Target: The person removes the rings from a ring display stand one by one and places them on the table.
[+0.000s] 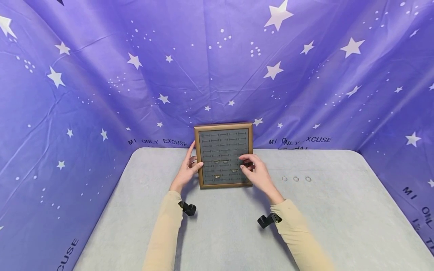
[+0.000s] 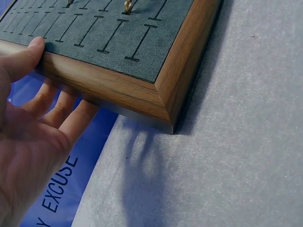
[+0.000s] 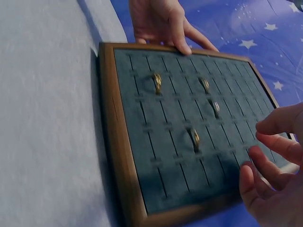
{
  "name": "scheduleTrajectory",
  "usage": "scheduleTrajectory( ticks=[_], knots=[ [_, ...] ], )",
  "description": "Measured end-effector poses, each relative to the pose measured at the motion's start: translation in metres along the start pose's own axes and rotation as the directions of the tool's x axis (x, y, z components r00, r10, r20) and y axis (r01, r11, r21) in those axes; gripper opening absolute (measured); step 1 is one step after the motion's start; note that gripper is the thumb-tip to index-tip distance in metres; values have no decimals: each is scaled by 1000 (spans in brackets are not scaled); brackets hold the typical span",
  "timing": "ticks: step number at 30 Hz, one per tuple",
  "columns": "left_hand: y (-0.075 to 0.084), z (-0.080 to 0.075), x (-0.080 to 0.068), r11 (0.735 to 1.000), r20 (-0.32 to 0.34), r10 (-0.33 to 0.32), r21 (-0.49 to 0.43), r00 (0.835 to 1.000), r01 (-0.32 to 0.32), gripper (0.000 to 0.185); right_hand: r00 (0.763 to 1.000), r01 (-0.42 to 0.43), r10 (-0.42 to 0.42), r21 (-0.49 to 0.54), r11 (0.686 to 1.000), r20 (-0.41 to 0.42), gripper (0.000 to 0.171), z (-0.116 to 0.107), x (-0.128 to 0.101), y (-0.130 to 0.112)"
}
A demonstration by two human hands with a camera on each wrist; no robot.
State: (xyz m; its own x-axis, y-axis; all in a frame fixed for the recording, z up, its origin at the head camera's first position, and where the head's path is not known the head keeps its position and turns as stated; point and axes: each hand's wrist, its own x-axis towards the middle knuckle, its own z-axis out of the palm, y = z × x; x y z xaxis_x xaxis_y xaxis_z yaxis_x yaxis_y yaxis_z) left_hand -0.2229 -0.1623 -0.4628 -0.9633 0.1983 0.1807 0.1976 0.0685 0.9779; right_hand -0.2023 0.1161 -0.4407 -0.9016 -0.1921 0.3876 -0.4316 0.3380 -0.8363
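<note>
A ring display board [image 1: 223, 143] with a wooden frame and a dark grey slotted pad leans upright near the back of the table. My left hand [image 1: 185, 173] grips its left side, thumb on the front of the frame and the other fingers behind, as the left wrist view also shows. Several rings sit in the slots, among them a gold ring [image 3: 158, 84] and a paler ring [image 3: 216, 109]. Over the right part of the pad, my right hand [image 1: 259, 175] has its fingers loosely bent and spread apart, with nothing seen between them.
Three rings lie in a row on the grey tabletop [image 1: 339, 210], right of the board. A purple star-patterned cloth [image 1: 210, 75] hangs behind the table and along both sides. Black wrist cameras show on both sleeves.
</note>
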Motion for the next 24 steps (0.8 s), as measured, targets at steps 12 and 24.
scheduleTrajectory(
  ticks=[12,24],
  knots=[
    [0,-1,-2,999,-11,-24,-35,1000,23,84,1000,22,-22,-44,999,3,22,31,8,-1],
    [0,-2,-1,996,-5,-51,-78,999,50,86,999,33,-32,-98,995,9,21,50,16,-2]
  ],
)
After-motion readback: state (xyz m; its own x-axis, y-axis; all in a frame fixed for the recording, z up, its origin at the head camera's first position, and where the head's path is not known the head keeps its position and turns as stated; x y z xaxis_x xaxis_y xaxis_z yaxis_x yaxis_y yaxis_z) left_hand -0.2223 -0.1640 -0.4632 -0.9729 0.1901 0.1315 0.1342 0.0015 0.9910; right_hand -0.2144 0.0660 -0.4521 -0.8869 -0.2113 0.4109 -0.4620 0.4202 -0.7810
